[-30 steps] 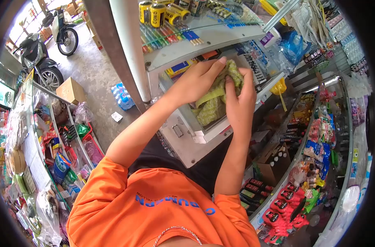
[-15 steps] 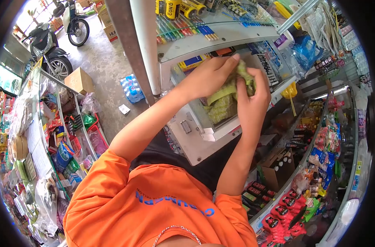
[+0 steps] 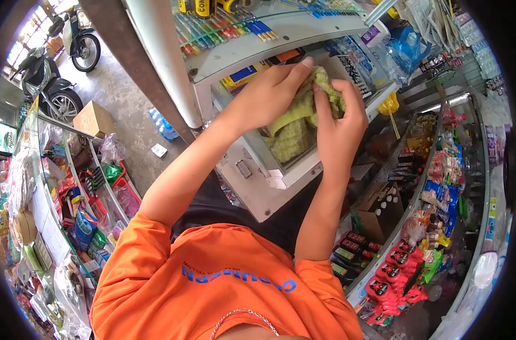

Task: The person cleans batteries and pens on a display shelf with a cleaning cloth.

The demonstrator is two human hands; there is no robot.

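A crumpled yellow-green cloth [image 3: 292, 136] hangs between my hands over an open drawer [image 3: 296, 175] of the display counter. My left hand [image 3: 273, 93] grips its upper part from the left, thumb along the top. Opposite it, my right hand [image 3: 341, 113] pinches the cloth's right edge between thumb and fingers. The lower folds droop into the drawer's near end. Behind my hands the drawer holds a blue and yellow box [image 3: 239, 77] and rows of small packaged items [image 3: 353, 71].
Pens [image 3: 212, 28] and batteries [image 3: 204, 7] lie on the glass shelf above the drawer. On my right stand a carton of bottles [image 3: 382, 211] and a rack with red packs [image 3: 391, 277]. A goods-filled glass case [image 3: 71, 221] and motorbikes [image 3: 45, 82] are to my left.
The view has shifted, so the counter and drawer appear further left. Both hands keep hold of the cloth, with small changes in their finger positions.
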